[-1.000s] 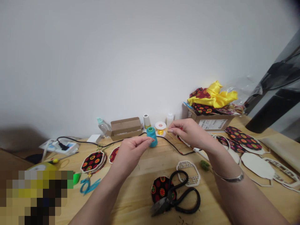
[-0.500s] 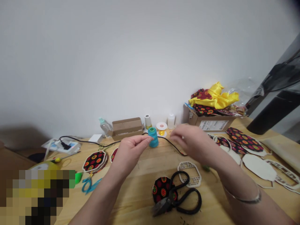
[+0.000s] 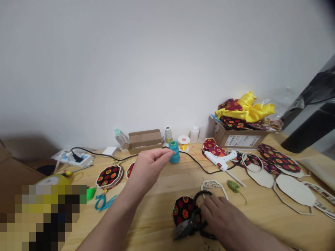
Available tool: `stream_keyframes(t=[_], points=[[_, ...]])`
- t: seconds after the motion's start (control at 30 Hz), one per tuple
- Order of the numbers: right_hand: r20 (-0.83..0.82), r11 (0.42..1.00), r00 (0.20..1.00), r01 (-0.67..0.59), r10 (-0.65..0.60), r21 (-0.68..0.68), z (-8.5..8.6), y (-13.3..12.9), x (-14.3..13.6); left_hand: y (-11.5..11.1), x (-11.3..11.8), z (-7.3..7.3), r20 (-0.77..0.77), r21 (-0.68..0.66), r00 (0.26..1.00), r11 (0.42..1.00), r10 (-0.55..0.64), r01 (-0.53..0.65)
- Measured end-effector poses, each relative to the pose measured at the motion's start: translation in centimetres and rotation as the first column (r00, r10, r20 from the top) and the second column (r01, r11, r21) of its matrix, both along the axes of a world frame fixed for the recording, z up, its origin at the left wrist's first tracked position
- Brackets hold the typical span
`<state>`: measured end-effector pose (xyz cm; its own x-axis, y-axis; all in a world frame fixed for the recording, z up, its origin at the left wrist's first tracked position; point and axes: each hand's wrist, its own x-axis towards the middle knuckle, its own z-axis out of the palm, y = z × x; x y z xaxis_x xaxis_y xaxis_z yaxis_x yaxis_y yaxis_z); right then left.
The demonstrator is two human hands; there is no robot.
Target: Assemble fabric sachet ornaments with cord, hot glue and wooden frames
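My left hand (image 3: 154,165) is raised over the table in a pinch, thumb and forefinger pressed together. Whatever is between those fingertips is too small to make out. Just behind them stands a cone of teal thread (image 3: 175,157). My right hand (image 3: 218,211) is down on the black-handled scissors (image 3: 195,219), its fingers curled over the handle loops and hiding much of them. The scissors' blades lie across a round piece covered in black floral fabric (image 3: 181,209). Partly behind my right hand is a cut-out wooden lattice frame (image 3: 210,184).
A white glue gun (image 3: 221,160) and a small green leaf-like piece (image 3: 232,185) lie to the right, near pale wooden panels (image 3: 295,190). Behind them sits a carton of fabric (image 3: 243,138). Fabric-covered pieces (image 3: 108,176) and a power strip (image 3: 78,160) are at left.
My right hand has come down from beside the thread cone onto the scissors, uncovering the glue gun. My left hand keeps its pinch; the view has shifted slightly.
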<state>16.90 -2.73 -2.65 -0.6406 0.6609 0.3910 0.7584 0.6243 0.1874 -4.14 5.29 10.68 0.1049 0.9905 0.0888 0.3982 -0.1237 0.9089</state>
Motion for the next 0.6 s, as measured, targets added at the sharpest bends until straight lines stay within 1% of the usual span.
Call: stream_keyframes(t=[0.13, 0.23, 0.3, 0.37, 0.4, 0.47, 0.5, 0.53, 0.6], points=[[-0.022, 0.998, 0.999, 0.042, -0.043, -0.042, -0.3, 0.4, -0.1, 0.0, -0.1, 0.0, -0.015, -0.002, 1.0, 1.0, -0.01, 0.01], [-0.002, 0.996, 1.0, 0.0, 0.0, -0.09, -0.5, 0.8, -0.2, -0.1, -0.1, 0.0, -0.034, 0.0, 0.999, 1.0, -0.006, 0.006], [0.008, 0.991, 0.999, -0.037, 0.038, -0.132, -0.1, 0.9, -0.1, -0.1, 0.0, 0.1, -0.04, 0.004, 0.999, 1.0, -0.001, 0.001], [0.006, 0.973, 0.998, -0.053, 0.056, -0.223, 1.3, 0.7, 0.1, -0.1, 0.0, 0.1, -0.042, 0.005, 0.999, 1.0, -0.001, 0.001], [0.011, 0.95, 0.999, -0.043, 0.049, -0.31, 2.2, 0.5, 0.3, 0.0, 0.0, 0.1, -0.043, 0.005, 0.999, 1.0, -0.001, 0.001], [0.011, 0.882, 0.999, -0.04, 0.052, -0.469, 4.3, 0.1, 0.8, 0.0, 0.0, 0.1, -0.046, 0.002, 0.999, 1.0, 0.0, 0.0], [-0.026, 0.848, 0.999, -0.04, 0.031, -0.529, 5.3, 0.0, 1.2, 0.0, 0.0, 0.1, -0.05, 0.002, 0.999, 1.0, 0.003, -0.002], [-0.097, 0.802, 0.995, -0.054, -0.005, -0.595, 6.2, 0.0, 1.5, 0.0, 0.0, 0.1, -0.054, 0.005, 0.999, 1.0, 0.007, -0.007], [-0.269, 0.684, 0.956, -0.118, -0.117, -0.719, 7.6, 0.1, 1.9, 0.0, -0.1, 0.1, -0.058, 0.011, 0.998, 1.0, 0.014, -0.014]])
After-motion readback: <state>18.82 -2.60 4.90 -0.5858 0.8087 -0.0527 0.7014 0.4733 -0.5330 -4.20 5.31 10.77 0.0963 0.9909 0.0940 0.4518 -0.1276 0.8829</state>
